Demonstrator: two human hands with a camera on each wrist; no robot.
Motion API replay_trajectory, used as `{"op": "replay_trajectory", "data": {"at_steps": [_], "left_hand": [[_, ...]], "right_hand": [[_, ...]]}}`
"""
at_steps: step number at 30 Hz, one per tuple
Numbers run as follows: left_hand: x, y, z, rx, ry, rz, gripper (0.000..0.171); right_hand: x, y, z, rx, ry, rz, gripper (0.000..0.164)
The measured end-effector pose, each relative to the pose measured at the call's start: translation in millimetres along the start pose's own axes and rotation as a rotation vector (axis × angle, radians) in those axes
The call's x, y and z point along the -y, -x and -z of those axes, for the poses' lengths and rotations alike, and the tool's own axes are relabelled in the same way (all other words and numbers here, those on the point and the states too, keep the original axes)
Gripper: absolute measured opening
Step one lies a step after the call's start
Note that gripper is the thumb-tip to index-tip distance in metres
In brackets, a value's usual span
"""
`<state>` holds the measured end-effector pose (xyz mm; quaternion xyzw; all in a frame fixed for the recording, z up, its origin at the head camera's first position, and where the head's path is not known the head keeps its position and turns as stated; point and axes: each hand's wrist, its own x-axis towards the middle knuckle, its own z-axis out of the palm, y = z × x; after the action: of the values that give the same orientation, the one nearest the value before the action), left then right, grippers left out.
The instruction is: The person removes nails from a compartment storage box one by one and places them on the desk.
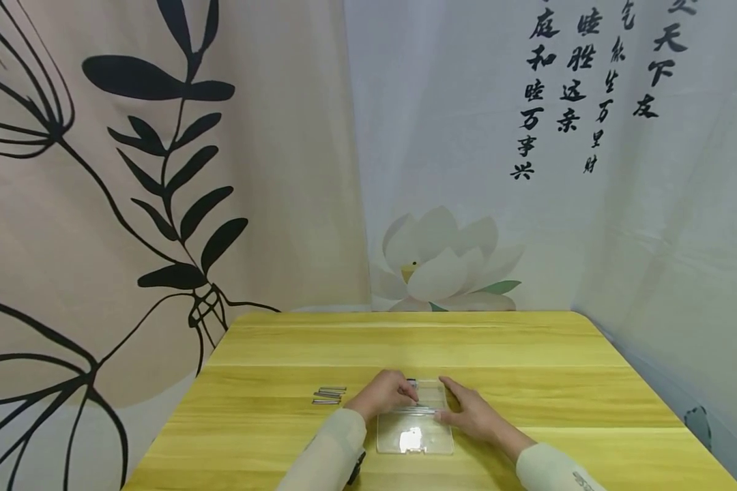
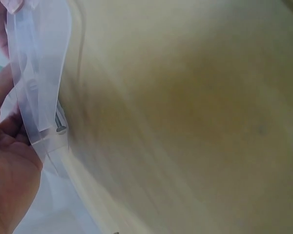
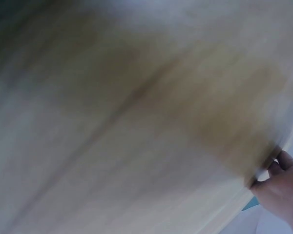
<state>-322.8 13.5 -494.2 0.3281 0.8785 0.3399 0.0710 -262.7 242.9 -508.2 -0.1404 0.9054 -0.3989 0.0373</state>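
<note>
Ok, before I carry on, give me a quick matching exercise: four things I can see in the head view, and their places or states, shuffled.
Things:
1. Clear box
2. Loose metal pieces
3. Right hand
4. Lotus print

Places or states:
A. At the box's right side
B. On the backdrop, beyond the table
C. See-through, between the two hands
D. Lying on the table, to the left of the left hand

Right pairs: 1-C, 2-D, 3-A, 4-B
</note>
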Motion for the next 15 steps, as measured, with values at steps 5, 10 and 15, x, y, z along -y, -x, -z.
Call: {"op": "replay_trajectory", "data": {"at_steps": [5,10,15], "left_hand": [[0.2,-0.6,1.4,0.009,-0.022,-0.023,0.005],[-0.1,-0.9,0.6,0.015,-0.056,-0.025,0.005],[-4.9,-1.0,2.2,0.04,-0.118,-0.022,0.008]], "right_hand": [[-0.3,0.2,0.0,0.007,-0.011,-0.009,0.082],[-1.2,1.1,-0.7,0.008,-0.02,-0.004,0.082],[-2.1,1.9,-0.5,0.001,-0.016,-0.004,0.082]]}}
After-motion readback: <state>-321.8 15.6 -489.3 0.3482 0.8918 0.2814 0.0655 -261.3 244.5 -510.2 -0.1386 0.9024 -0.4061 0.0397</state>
